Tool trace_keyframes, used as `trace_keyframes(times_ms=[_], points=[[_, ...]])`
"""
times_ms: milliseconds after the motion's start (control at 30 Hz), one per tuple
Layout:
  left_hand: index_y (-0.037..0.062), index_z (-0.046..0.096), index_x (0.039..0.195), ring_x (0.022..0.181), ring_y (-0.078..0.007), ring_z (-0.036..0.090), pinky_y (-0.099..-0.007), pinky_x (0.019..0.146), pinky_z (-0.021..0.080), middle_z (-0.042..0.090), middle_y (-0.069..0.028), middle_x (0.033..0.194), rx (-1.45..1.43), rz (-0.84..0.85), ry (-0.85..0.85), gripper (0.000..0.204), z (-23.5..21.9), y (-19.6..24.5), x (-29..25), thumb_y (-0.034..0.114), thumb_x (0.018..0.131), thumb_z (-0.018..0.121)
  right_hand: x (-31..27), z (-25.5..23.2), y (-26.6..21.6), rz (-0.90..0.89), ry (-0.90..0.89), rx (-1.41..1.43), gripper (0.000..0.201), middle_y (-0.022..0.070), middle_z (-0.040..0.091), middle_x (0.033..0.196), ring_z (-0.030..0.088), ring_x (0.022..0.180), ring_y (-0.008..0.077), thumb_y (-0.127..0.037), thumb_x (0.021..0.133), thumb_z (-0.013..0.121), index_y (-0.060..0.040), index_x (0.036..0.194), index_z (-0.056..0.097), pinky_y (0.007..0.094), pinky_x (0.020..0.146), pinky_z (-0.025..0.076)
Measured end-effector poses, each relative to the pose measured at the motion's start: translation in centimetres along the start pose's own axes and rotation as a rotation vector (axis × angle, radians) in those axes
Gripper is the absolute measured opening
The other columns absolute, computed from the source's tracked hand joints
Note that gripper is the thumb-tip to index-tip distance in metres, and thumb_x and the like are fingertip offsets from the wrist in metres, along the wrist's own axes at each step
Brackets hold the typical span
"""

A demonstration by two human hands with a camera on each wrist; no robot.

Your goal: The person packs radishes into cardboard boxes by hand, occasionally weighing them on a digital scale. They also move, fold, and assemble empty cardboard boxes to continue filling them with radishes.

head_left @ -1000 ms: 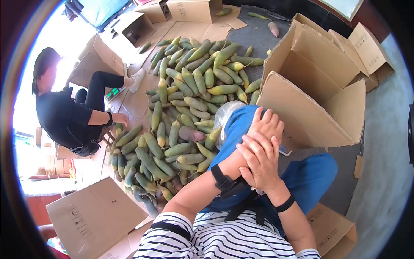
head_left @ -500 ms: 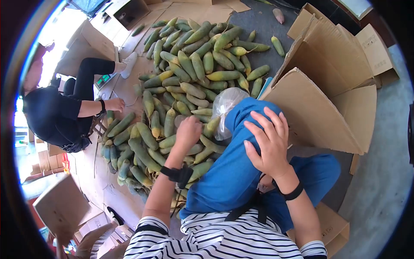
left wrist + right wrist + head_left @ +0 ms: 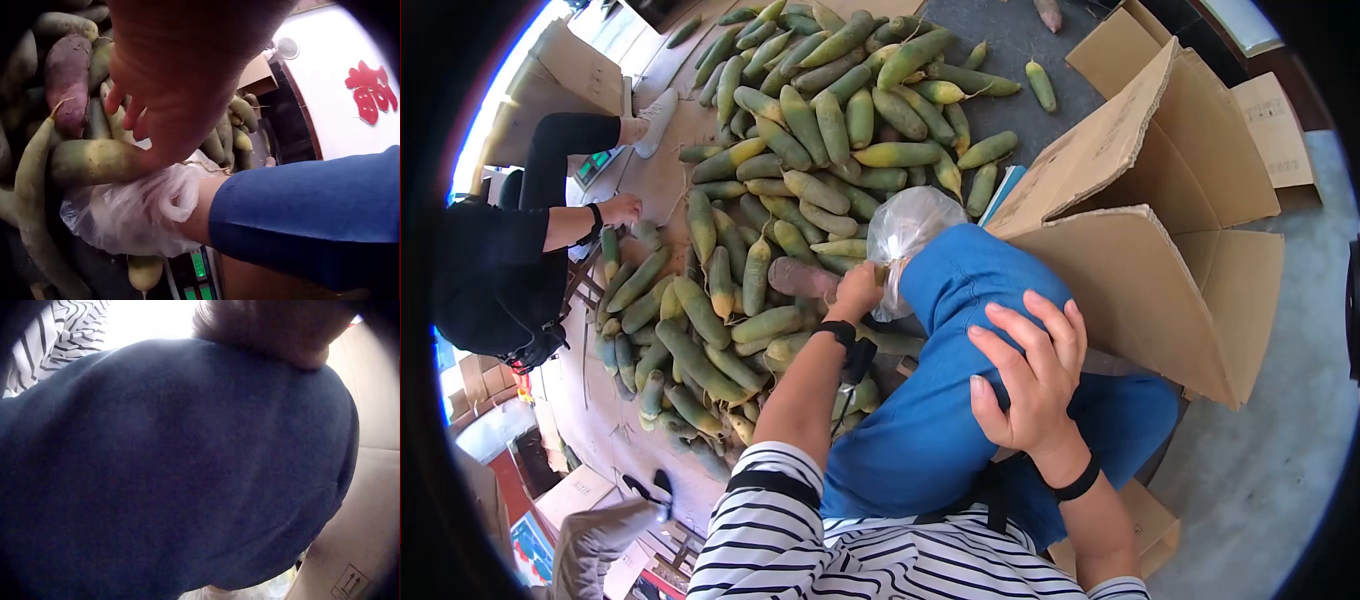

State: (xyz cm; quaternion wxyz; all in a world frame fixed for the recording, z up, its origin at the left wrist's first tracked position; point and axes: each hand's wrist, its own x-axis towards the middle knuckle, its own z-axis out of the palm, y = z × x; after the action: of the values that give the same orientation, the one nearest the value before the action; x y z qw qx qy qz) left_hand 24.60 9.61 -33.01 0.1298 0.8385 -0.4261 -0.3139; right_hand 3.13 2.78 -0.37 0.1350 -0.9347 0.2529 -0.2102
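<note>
My left hand (image 3: 857,290) is low over the radish pile, beside the clear plastic bag (image 3: 910,235) covering my foot. In the left wrist view its fingers grip one end of a green radish (image 3: 94,161) with a yellowish band. A purplish-red radish (image 3: 798,278) lies just left of that hand, and a thin curved green radish (image 3: 34,187) crosses the banded one's far end. With fingers spread, my right hand (image 3: 1035,380) rests on my blue trouser knee (image 3: 990,270). Mostly trouser cloth fills the right wrist view.
A large upright cardboard box (image 3: 1140,270) stands open right of my knee. Beneath the bagged foot shows a scale (image 3: 199,265) with a lit green display. Someone in black (image 3: 505,270) sits left of the pile, near another scale (image 3: 597,165).
My left hand has left my right hand at the knee, swung left to the pile, then come back right to a radish by the bag. The right hand stays on the knee.
</note>
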Motion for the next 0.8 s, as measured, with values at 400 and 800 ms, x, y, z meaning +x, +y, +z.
trace_keyframes(times_ms=[400,800], points=[[0.0015,0.056,0.104,0.097,-0.0299,0.060,-0.0414,0.082,0.050,0.062,-0.0142,0.102,-0.081,0.083,0.249,0.033,-2.7,-4.3,-8.3,0.012,0.076,0.070,-0.7,-0.1,0.5,0.012,0.062,0.034,0.030,0.0055,0.062,0.115,0.050,0.117,0.0287,-0.027,0.077,0.058,-0.0127,0.102,0.068,0.0495,0.108,0.024],[-0.0033,0.045,0.129,0.112,-0.0178,0.054,-0.0323,0.097,0.044,0.056,-0.0112,0.121,-1.274,0.649,0.607,0.045,-25.8,17.1,-16.8,-0.001,0.087,0.062,-2.8,-1.9,1.1,-0.038,0.071,0.044,0.030,0.0071,0.060,0.116,0.051,0.117,0.0307,-0.016,0.075,0.062,-0.0105,0.105,0.065,0.0522,0.107,0.027]])
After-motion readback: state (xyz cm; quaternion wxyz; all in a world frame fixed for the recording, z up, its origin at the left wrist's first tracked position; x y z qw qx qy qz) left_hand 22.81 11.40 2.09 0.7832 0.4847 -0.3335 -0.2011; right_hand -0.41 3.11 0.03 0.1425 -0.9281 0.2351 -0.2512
